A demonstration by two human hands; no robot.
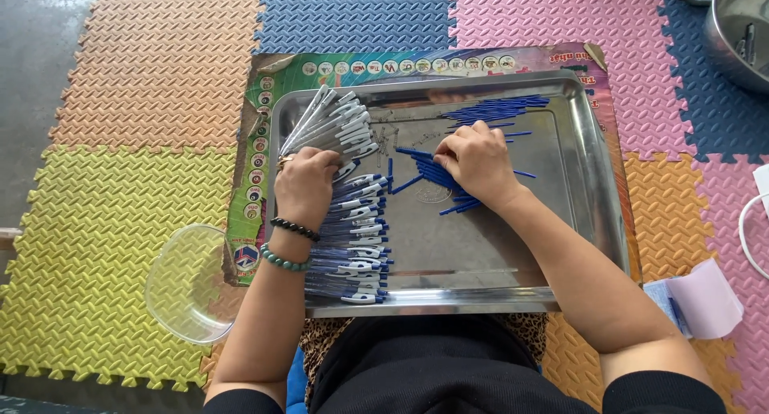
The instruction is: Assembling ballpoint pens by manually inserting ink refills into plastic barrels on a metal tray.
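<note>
head | left hand (306,186) gripping pens (336,126) | right hand (477,162) pinching refills (439,178) | colourful poster (384,65) under tray (593,182)

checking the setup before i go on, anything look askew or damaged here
The printed sheet under the steel tray is torn and curled at its corners. A few blue refills lie stray beside the right hand, apart from the pile.

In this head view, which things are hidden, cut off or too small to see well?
- Left hand: its fingers are hidden among the fanned pens, so the grip is unclear.
- Right hand: it covers part of the blue refills; the fingertips do not show.
- Metal bowl: cut off by the top right edge; its contents are unclear.
- White cable: cut off by the right edge.
- Tray: its near rim is partly hidden by clothing.
</note>
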